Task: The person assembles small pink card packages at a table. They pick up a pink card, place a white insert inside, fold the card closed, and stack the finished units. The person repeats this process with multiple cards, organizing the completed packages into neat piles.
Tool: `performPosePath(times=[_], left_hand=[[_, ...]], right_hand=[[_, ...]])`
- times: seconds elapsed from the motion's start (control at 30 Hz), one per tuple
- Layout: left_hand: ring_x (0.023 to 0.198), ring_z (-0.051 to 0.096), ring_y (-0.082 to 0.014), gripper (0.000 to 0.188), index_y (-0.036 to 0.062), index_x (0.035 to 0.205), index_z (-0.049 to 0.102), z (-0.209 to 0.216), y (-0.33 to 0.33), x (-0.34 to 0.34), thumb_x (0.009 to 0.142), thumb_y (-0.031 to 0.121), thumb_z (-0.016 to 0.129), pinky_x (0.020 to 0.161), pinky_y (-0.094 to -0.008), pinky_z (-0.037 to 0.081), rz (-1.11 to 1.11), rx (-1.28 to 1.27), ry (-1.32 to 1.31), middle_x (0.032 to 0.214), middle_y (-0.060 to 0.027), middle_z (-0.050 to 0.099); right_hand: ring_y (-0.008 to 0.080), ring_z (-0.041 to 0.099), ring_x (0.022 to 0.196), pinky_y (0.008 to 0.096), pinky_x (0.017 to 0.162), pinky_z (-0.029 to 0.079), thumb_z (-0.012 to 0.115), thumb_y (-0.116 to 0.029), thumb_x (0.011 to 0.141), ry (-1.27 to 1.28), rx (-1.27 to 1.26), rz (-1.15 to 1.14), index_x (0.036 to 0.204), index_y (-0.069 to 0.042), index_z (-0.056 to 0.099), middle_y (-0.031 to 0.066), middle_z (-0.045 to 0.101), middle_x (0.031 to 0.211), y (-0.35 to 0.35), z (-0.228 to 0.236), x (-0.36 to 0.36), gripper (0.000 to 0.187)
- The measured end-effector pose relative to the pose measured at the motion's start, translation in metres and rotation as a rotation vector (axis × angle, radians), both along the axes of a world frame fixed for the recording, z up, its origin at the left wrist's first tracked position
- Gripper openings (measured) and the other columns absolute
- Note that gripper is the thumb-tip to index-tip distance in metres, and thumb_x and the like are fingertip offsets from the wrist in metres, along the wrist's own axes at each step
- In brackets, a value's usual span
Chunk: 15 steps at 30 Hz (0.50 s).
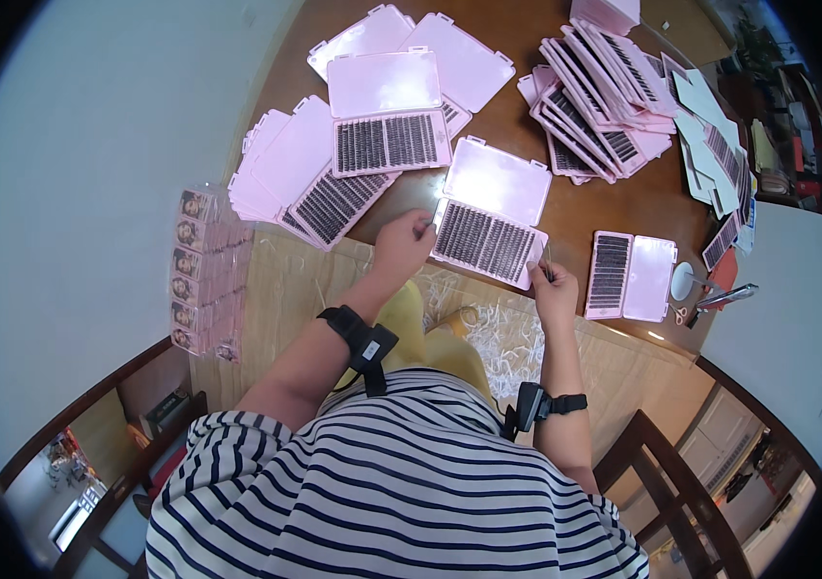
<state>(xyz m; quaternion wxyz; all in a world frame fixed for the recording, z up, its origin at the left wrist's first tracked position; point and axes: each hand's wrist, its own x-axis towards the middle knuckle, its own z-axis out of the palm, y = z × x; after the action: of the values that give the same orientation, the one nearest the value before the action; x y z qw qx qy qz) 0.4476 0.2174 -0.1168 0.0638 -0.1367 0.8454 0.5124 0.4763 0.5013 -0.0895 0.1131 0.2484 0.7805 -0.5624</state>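
Observation:
An open pink case of false eyelash clusters (pixel 490 238) lies at the table's front edge, its lid (pixel 498 180) folded back, dark lash rows filling the tray. My left hand (pixel 404 243) is closed at the tray's left edge, where a narrow pale strip shows; what its fingertips pinch is too small to make out. At the tray's lower right corner, my right hand (pixel 556 292) is closed around a thin, pointed tool that looks like tweezers (pixel 548 259). Most of the tool is hidden by the fingers.
Open lash cases (pixel 387 143) overlap at the left; a leaning stack (pixel 604 106) stands back right. Another open case (pixel 612 275) lies right, near scissors (pixel 680 315) and a phone-like device (pixel 727 297). White shreds (pixel 502 343) litter the floor. Packaged cards (pixel 206 270) hang left.

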Motion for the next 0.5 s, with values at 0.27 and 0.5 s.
performPosePath(times=[0.27, 0.5], left_hand=[[0.068, 0.069, -0.0263, 0.026, 0.0044, 0.105, 0.07, 0.006, -0.001, -0.007, 0.082, 0.016, 0.075, 0.066, -0.0381, 0.055, -0.032, -0.005, -0.078, 0.077, -0.0105, 0.07], [0.068, 0.069, -0.0269, 0.026, 0.0075, 0.103, 0.07, 0.004, 0.002, -0.008, 0.078, 0.012, 0.076, 0.065, -0.0386, 0.055, -0.02, -0.055, -0.054, 0.077, -0.0095, 0.07]], right_hand=[[0.0045, 0.046, 0.059, 0.0269, 0.054, 0.04, 0.073, -0.015, 0.093, -0.062, 0.112, 0.053, 0.096, 0.004, 0.076, -0.0037, 0.058, 0.064, -0.01, -0.009, -0.006, 0.02], [0.0091, 0.047, 0.057, 0.0317, 0.055, 0.043, 0.073, -0.018, 0.092, -0.042, 0.216, 0.092, 0.096, 0.002, 0.076, 0.0044, 0.056, 0.059, -0.014, -0.008, -0.008, 0.02]])
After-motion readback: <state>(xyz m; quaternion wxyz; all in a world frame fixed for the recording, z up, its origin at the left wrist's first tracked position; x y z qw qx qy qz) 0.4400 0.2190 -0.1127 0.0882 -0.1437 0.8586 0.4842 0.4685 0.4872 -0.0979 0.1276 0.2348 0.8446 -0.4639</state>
